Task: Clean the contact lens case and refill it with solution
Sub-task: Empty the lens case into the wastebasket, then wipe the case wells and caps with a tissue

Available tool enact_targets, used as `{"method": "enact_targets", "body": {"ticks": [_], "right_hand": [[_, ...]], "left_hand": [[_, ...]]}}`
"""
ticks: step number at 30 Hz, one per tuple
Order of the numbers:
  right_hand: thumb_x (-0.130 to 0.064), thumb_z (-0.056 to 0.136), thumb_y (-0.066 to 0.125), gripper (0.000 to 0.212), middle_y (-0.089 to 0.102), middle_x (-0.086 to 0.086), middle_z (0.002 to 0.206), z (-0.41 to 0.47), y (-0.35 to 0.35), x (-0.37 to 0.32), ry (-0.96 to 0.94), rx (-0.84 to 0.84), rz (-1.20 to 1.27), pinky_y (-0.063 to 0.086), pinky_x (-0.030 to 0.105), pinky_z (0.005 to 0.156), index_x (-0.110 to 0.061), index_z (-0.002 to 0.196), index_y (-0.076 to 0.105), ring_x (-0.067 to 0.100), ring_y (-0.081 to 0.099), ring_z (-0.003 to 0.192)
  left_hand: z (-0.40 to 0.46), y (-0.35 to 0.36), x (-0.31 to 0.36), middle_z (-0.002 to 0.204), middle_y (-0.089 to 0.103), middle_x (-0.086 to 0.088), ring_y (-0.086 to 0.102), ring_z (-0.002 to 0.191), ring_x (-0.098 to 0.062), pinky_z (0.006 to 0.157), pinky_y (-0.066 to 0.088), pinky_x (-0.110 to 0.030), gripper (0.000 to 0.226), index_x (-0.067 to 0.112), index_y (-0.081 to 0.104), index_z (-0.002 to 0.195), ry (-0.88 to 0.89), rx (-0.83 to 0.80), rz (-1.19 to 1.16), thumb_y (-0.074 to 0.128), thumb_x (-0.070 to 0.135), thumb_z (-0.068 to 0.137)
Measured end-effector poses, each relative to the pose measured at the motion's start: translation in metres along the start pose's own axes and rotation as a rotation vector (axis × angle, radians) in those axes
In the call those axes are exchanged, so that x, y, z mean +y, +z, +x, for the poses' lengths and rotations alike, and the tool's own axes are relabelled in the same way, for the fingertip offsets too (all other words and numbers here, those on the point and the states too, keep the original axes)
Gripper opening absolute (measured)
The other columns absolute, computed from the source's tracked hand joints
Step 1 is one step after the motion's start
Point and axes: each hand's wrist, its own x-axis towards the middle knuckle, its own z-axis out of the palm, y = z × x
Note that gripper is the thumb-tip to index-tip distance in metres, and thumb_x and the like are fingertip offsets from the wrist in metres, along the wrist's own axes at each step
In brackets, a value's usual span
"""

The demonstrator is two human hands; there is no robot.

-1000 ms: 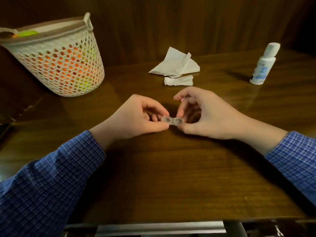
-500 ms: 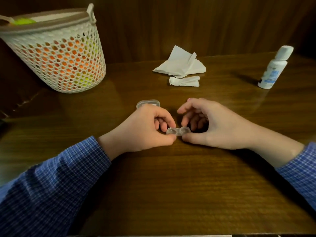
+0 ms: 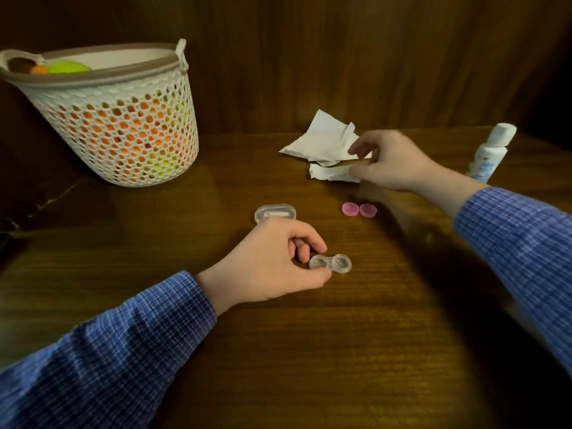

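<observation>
Right hand [image 3: 393, 162] is no longer at the contact lens case [image 3: 330, 264]; it is reaching beyond it, fingers curling onto the crumpled white tissue [image 3: 325, 144], grip blurred. Left hand [image 3: 272, 267] is pinching the case's near-left well against the wooden table [image 3: 309, 351]. Solution bottle [image 3: 490, 153] is standing far right of the case; two pink caps [image 3: 359, 209] are lying just beyond it. Risk: the light, clear, twin-domed plastic case may be skidding on glossy wood if wiped one-handed.
</observation>
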Motion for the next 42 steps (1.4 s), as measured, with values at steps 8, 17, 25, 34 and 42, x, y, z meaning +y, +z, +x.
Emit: {"method": "enact_targets", "body": {"ticks": [8, 17, 25, 34, 42], "right_hand": [[-0.014, 0.095, 0.068, 0.012, 0.068, 0.0, 0.097, 0.025, 0.033, 0.007, 0.085, -0.084, -0.14, 0.048, 0.023, 0.063, -0.02, 0.099, 0.077, 0.011, 0.059, 0.076], [-0.033, 0.091, 0.073, 0.008, 0.069, 0.001, 0.105, 0.021, 0.022, 0.006, 0.041, -0.102, -0.176, 0.052, 0.032, 0.072, -0.028, 0.096, 0.068, 0.018, 0.063, 0.089], [-0.017, 0.101, 0.062, 0.017, 0.072, 0.009, 0.112, 0.009, 0.026, -0.003, -0.037, 0.054, -0.268, 0.054, 0.032, 0.077, -0.014, 0.112, 0.075, 0.019, 0.063, 0.089], [-0.006, 0.094, 0.067, 0.017, 0.075, 0.011, 0.114, -0.093, -0.018, -0.054, -0.771, 0.205, -0.043, 0.056, 0.031, 0.097, 0.0, 0.107, 0.077, 0.021, 0.071, 0.109], [-0.023, 0.091, 0.076, 0.033, 0.072, 0.001, 0.11, -0.133, 0.005, -0.063, -0.017, 0.062, 0.775, 0.061, 0.028, 0.076, -0.015, 0.121, 0.068, 0.01, 0.073, 0.085]], "left_hand": [[-0.002, -0.001, -0.001, 0.084, 0.068, 0.006, 0.057, 0.066, -0.006, 0.061, 0.055, -0.026, 0.028, 0.033, 0.075, 0.104, 0.02, 0.062, -0.029, 0.083, 0.042, 0.079], [-0.004, -0.007, 0.009, 0.081, 0.072, 0.003, 0.063, 0.069, -0.011, 0.06, 0.053, -0.018, 0.006, 0.027, 0.078, 0.093, 0.076, 0.302, -0.151, 0.073, 0.025, 0.091], [-0.002, -0.01, 0.009, 0.082, 0.073, 0.007, 0.063, 0.069, -0.001, 0.062, 0.053, -0.013, 0.01, 0.028, 0.077, 0.094, 0.072, 0.388, -0.2, 0.068, 0.025, 0.093], [0.003, -0.031, 0.025, 0.115, 0.074, -0.004, 0.061, 0.086, -0.019, 0.061, 0.048, -0.026, 0.042, 0.019, 0.068, 0.118, -0.339, 0.259, -0.769, 0.06, 0.054, 0.095], [-0.004, -0.011, 0.027, 0.096, 0.081, -0.001, 0.077, 0.093, -0.016, 0.081, 0.062, -0.029, 0.01, 0.018, 0.08, 0.099, -0.088, 0.163, -0.564, 0.073, 0.016, 0.091]]}}
